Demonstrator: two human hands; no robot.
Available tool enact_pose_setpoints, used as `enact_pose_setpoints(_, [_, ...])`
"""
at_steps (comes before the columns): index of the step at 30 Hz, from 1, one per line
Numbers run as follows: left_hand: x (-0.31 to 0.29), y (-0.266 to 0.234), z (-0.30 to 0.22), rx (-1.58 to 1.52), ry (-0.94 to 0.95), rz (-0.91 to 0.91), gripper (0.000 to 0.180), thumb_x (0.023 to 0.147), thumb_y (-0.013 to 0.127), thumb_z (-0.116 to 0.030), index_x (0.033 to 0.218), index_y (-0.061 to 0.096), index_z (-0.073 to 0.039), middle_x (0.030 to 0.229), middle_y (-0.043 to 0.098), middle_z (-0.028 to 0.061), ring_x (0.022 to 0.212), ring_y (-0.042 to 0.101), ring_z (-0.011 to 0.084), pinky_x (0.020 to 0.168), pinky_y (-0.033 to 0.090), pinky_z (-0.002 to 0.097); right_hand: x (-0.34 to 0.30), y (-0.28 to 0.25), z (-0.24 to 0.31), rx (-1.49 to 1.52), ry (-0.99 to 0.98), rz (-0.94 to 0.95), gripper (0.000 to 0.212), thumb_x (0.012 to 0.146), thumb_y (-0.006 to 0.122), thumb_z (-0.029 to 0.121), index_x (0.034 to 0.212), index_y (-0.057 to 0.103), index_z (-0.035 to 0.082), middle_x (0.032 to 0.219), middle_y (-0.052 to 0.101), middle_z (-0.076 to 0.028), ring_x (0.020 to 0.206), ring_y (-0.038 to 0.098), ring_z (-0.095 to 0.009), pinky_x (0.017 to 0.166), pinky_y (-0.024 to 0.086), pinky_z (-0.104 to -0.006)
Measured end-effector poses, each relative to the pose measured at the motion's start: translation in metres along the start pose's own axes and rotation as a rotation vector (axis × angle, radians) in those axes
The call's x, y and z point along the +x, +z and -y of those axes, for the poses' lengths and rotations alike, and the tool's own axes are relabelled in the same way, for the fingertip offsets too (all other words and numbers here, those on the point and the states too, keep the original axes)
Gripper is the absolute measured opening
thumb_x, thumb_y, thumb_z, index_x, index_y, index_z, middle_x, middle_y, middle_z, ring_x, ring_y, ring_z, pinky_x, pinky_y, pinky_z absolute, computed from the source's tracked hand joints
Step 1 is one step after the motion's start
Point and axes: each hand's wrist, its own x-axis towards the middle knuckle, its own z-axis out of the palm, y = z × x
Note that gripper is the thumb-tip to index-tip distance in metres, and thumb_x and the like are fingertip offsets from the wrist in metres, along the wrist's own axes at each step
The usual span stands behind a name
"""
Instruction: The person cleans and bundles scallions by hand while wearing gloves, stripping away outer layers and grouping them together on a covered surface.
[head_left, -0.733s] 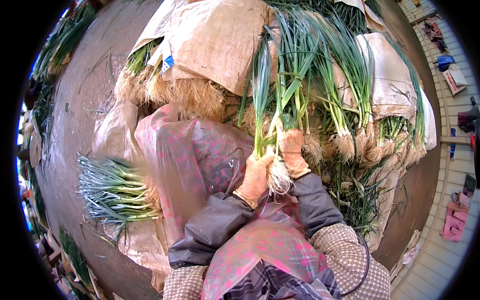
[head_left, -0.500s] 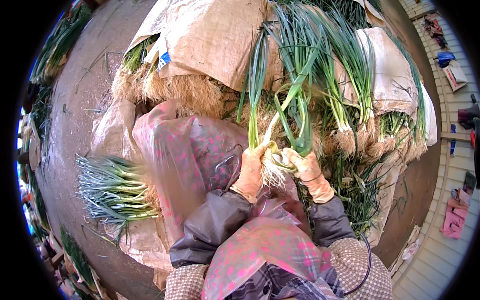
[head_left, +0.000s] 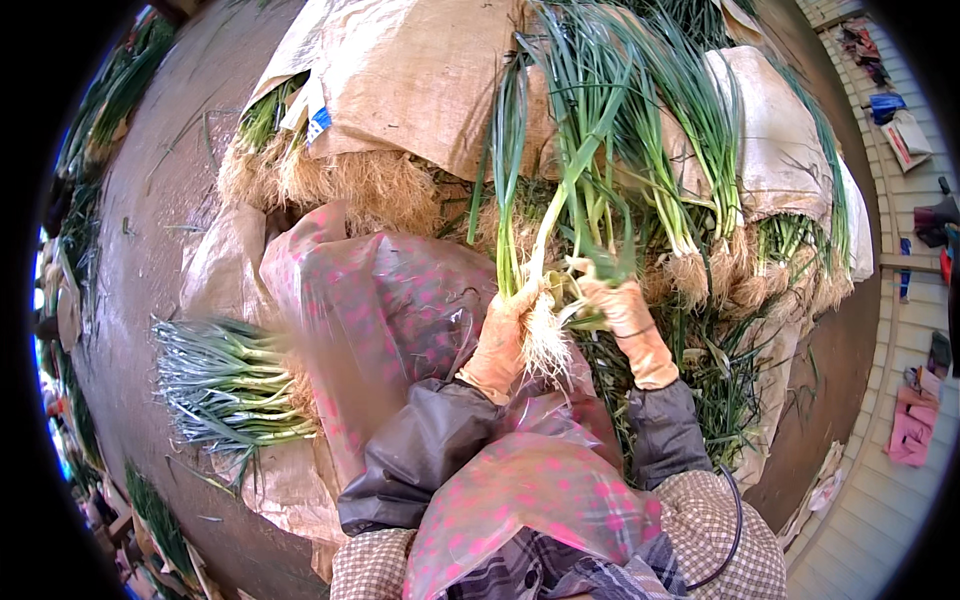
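Observation:
My left hand (head_left: 496,345), in an orange glove, is closed around the lower ends of a few green onions (head_left: 545,240), just above their white roots (head_left: 545,335). Their long leaves stretch away from me toward the covered pile. To the right, my right hand (head_left: 628,325), gloved the same way, is closed on some loose onion leaves (head_left: 618,262), which are blurred by motion. A pale strip of stalk skin hangs between the two hands beside the roots.
Sacking (head_left: 420,90) covers a large onion pile ahead, with bundles (head_left: 690,210) leaning at its right. A stack of onions (head_left: 235,385) lies at left. Stripped leaves (head_left: 715,390) heap at right. Pink-dotted plastic (head_left: 390,300) covers my lap.
My right hand has drawn slightly away to the right from the left, pulling the leaves off the held onions. The left hand stays nearly in place.

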Motion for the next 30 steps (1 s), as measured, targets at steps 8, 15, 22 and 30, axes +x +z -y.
enact_pose_setpoints(8, [-0.005,0.011,-0.001,0.084,0.189,-0.063,0.020,0.094,0.058,-0.009,0.111,0.060,-0.001,0.087,0.063,0.0010,0.068,0.058,0.0085,0.058,0.047,0.0219,0.042,0.015,-0.029,-0.920,-0.738,0.141,0.024,0.089,0.066,0.018,0.104,0.066,-0.001,0.090,0.069,-0.008,0.079,0.065,-0.016,0.069,0.050,-0.0314])
enact_pose_setpoints(15, [-0.011,0.013,0.004,0.134,0.142,0.066,0.022,0.096,0.055,-0.009,0.113,0.060,0.003,0.090,0.065,0.0041,0.075,0.062,0.0099,0.065,0.051,0.0237,0.010,0.005,-0.002,-0.359,-0.231,0.312,0.018,0.090,0.062,0.008,0.105,0.064,-0.003,0.094,0.068,-0.006,0.085,0.064,-0.014,0.076,0.052,-0.0299])
enact_pose_setpoints(22, [0.010,-0.005,-0.009,-0.040,0.067,-0.212,0.014,0.092,0.059,-0.010,0.101,0.062,0.001,0.081,0.063,0.0037,0.067,0.060,0.0125,0.059,0.050,0.0260,-0.029,-0.002,0.006,0.263,-0.088,0.470,0.022,0.090,0.065,0.022,0.099,0.063,0.002,0.081,0.066,-0.006,0.074,0.064,-0.016,0.067,0.052,-0.0310])
enact_pose_setpoints(30, [0.001,0.004,-0.002,0.253,0.182,-0.057,0.027,0.085,0.059,0.005,0.111,0.062,0.000,0.091,0.063,0.0017,0.074,0.059,0.0093,0.067,0.049,0.0231,0.018,0.007,0.025,-0.327,-0.239,0.217,0.047,0.086,0.068,0.010,0.130,0.053,0.004,0.087,0.069,-0.005,0.075,0.065,-0.011,0.058,0.053,-0.0244])
